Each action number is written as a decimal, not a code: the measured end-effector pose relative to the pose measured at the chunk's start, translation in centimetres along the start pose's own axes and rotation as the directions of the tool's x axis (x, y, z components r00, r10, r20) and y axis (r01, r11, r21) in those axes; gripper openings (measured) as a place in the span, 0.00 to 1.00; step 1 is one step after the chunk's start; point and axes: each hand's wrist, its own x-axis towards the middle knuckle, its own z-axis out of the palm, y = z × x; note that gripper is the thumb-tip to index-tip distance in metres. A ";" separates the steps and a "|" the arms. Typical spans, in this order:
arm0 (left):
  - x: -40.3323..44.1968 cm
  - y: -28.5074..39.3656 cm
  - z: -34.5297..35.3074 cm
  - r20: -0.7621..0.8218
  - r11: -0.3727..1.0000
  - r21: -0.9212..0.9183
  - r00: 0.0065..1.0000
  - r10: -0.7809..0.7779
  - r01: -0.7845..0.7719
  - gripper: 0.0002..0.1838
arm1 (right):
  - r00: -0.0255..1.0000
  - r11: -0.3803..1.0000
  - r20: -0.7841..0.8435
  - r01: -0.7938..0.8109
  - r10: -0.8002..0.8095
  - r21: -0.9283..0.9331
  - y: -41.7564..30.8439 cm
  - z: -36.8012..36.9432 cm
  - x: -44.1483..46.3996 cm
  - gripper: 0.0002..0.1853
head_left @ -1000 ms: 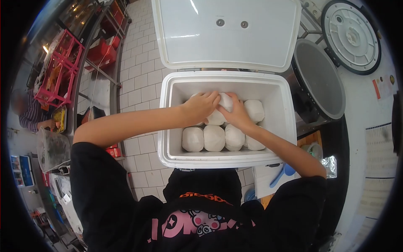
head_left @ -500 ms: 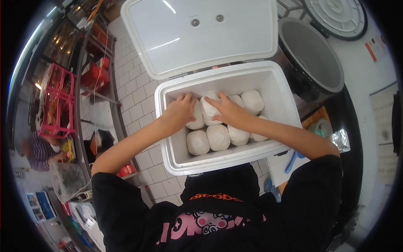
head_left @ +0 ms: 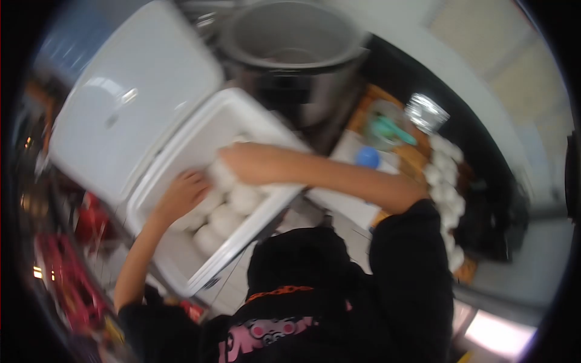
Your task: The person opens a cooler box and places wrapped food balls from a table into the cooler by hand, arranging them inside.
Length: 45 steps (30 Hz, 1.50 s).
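Inside a white cooler box [head_left: 239, 103] lie several white, rounded balls [head_left: 225, 221] that look like peeled young coconuts. My left hand [head_left: 184, 192] is over the box at its left side, next to the balls, its fingers bent and loosely apart with nothing seen in them. Deeper toward the far end, my right hand [head_left: 251, 163] reaches down among the balls. Motion smears its fingers, so I cannot make out its grip. The box's lid [head_left: 133, 97] stands open on the left.
A large grey pot [head_left: 290, 45] stands beyond the box. On the right-hand counter are a plastic container [head_left: 384, 127] with a turquoise handle, crumpled foil [head_left: 426, 113], a blue round object [head_left: 367, 157] and several more white balls [head_left: 445, 175]. A pink crate [head_left: 66, 272] is at lower left.
My view has swung right, bringing the counter with more white balls into sight. My left hand has lifted off the ball it touched; my right hand stays among the balls.
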 end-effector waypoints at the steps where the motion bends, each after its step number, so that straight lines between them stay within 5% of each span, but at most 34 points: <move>1: 0.1 0.2 -0.3 0.033 0.999 -0.033 0.999 -0.009 0.010 0.08 | 0.959 0.998 -0.283 0.032 -0.013 0.062 -0.5 -1.1 -3.9 0.11; 2: 0.4 0.7 -0.5 0.053 0.995 -0.067 0.996 -0.067 0.070 0.08 | 0.838 0.992 -0.544 0.093 -0.029 0.090 -0.4 -1.6 -6.9 0.11; 3: 1.3 1.9 -1.5 0.082 0.990 -0.077 0.990 -0.113 0.119 0.08 | 0.765 0.953 -0.641 0.142 0.066 0.267 0.2 -2.5 -10.3 0.11; 6: 2.8 2.8 -2.6 0.174 0.981 -0.087 0.972 -0.156 0.173 0.09 | 0.496 0.740 -0.714 0.192 0.494 0.645 5.9 -0.7 -20.5 0.09; 7: 3.1 3.1 -2.6 0.164 0.984 -0.050 0.973 -0.162 0.172 0.10 | 0.323 0.810 -0.766 -0.003 0.556 0.586 9.4 1.5 -23.9 0.10; 9: 3.5 5.7 -3.8 0.037 0.940 0.130 0.946 -0.323 0.316 0.12 | -0.022 0.647 -0.764 -0.515 0.645 0.562 18.1 7.5 -31.7 0.10; 10: 4.2 7.3 -5.0 -0.033 0.909 0.148 0.921 -0.389 0.390 0.12 | -0.026 0.558 -0.784 -0.688 0.620 0.464 23.8 11.6 -36.8 0.11; 12: 7.1 12.0 -7.7 -0.099 0.874 0.166 0.889 -0.446 0.457 0.12 | -0.230 0.238 -0.666 -0.811 0.710 0.534 29.5 14.5 -44.4 0.19; 13: 9.3 15.4 -9.3 -0.217 0.835 0.005 0.816 -0.536 0.550 0.11 | -0.237 0.233 -0.658 -0.806 0.715 0.544 32.5 15.9 -46.7 0.19; 14: 11.5 18.5 -9.8 -0.317 0.774 -0.170 0.710 -0.629 0.609 0.10 | -0.399 0.054 -0.590 -0.796 0.702 0.603 35.7 17.0 -48.6 0.24; 15: 13.6 21.2 -9.7 -0.336 0.807 -0.229 0.734 -0.590 0.544 0.10 | -0.548 -0.121 -0.514 -0.753 0.660 0.647 38.0 17.3 -49.7 0.29; 16: 15.5 23.6 -9.5 -0.355 0.834 -0.282 0.756 -0.550 0.474 0.11 | -0.548 -0.120 -0.508 -0.749 0.664 0.652 39.3 17.1 -49.8 0.29; 18: 20.3 28.5 -8.1 -0.251 0.834 -0.421 0.838 -0.484 0.356 0.10 | -0.593 -0.427 -0.327 -0.781 0.736 0.456 41.4 16.7 -48.9 0.40; 20: 24.2 29.9 -4.2 -0.115 0.859 -0.482 0.959 -0.258 0.173 0.08 | -0.598 -0.461 -0.288 -0.780 0.748 0.423 42.6 16.3 -48.4 0.42; 22: 28.5 31.5 0.5 0.130 0.623 -0.747 0.969 -0.209 0.234 0.09 | -0.604 -0.496 -0.250 -0.780 0.757 0.382 42.3 15.4 -48.3 0.45; 23: 30.8 32.1 3.2 0.130 0.558 -0.812 0.985 -0.109 0.169 0.10 | -0.521 -0.402 -0.264 -0.827 0.812 0.393 41.4 15.1 -48.6 0.44; 25: 34.5 33.1 11.1 0.272 0.219 -0.934 0.959 -0.079 0.283 0.13 | -0.423 -0.300 -0.273 -0.868 0.864 0.395 40.0 15.3 -48.7 0.44; 27: 37.9 34.2 19.6 0.324 0.024 -0.946 0.946 0.015 0.323 0.14 | -0.245 0.006 -0.366 -0.824 0.898 0.567 39.0 15.8 -48.7 0.42; 29: 40.4 36.4 26.0 0.390 -0.122 -0.915 0.921 -0.016 0.386 0.15 | -0.190 0.125 -0.410 -0.769 0.892 0.628 37.7 15.9 -48.8 0.42; 31: 41.9 39.4 24.3 0.320 -0.039 -0.947 0.943 -0.088 0.317 0.16 | -0.137 0.242 -0.457 -0.696 0.879 0.676 36.0 15.1 -48.6 0.41; 33: 42.4 41.1 22.4 0.251 0.051 -0.964 0.956 -0.149 0.261 0.18 | 0.031 0.238 -0.245 -0.378 0.969 0.895 32.9 13.4 -48.4 0.40; 35: 42.3 41.8 21.0 -0.001 0.059 -0.998 0.992 -0.124 0.006 0.21 | 0.104 0.298 -0.279 -0.295 0.955 0.908 30.4 13.2 -48.0 0.40; 38: 41.5 40.4 18.8 0.216 -0.125 -0.970 0.975 -0.043 0.209 0.22 | 0.211 0.423 -0.385 -0.181 0.898 0.888 25.5 11.1 -47.1 0.40; 42: 40.2 39.9 15.2 0.110 -0.065 -0.992 0.994 -0.022 0.109 0.17 | 0.258 0.615 -0.561 -0.248 0.787 0.749 22.3 9.6 -46.2 0.40; 45: 39.6 39.1 14.0 0.139 -0.112 -0.983 0.989 0.057 0.145 0.14 | 0.291 0.493 -0.462 -0.039 0.838 0.869 21.3 9.2 -46.9 0.39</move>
